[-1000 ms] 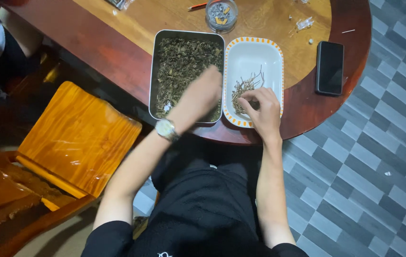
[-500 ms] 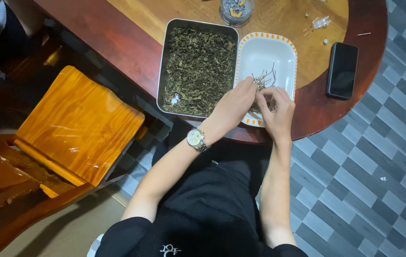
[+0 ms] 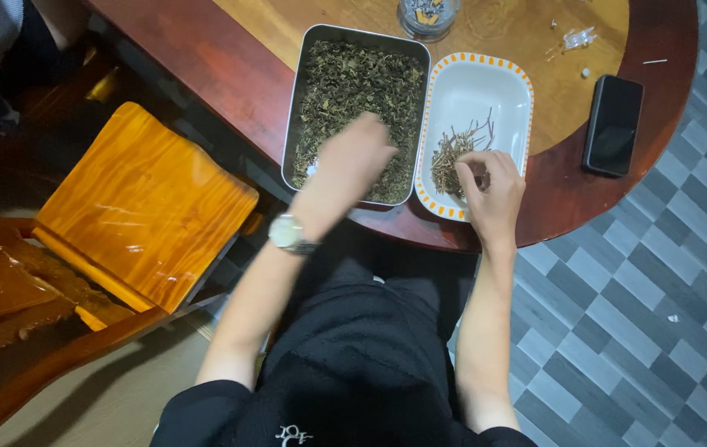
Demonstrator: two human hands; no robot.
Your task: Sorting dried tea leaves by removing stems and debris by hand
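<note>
A round wooden desk (image 3: 238, 58), dark red at the rim and paler in the middle, fills the far part of the scene above grey chequered floor tiles (image 3: 643, 281). At left, near the desk, stands an orange wooden chair (image 3: 142, 207).

On the desk's near edge sits a rectangular metal tray (image 3: 300, 108) filled with dried dark green leaves (image 3: 353, 83). Touching it on the right is a white dish (image 3: 486, 91) with an orange-dashed rim, holding a small heap of thin brown stems (image 3: 453, 153).

The person, seated in black clothing, reaches the left hand (image 3: 358, 157) over the near part of the metal tray; it is blurred, and whether its fingers are spread or closed cannot be told. A silver wristwatch (image 3: 287, 233) sits on that wrist. The right hand (image 3: 492, 186) rests at the dish's near right corner, fingers curled together and pinching at the stems.

A black phone (image 3: 613, 124) lies to the right of the dish, well apart. A glass jar (image 3: 428, 15) stands at the far edge.
</note>
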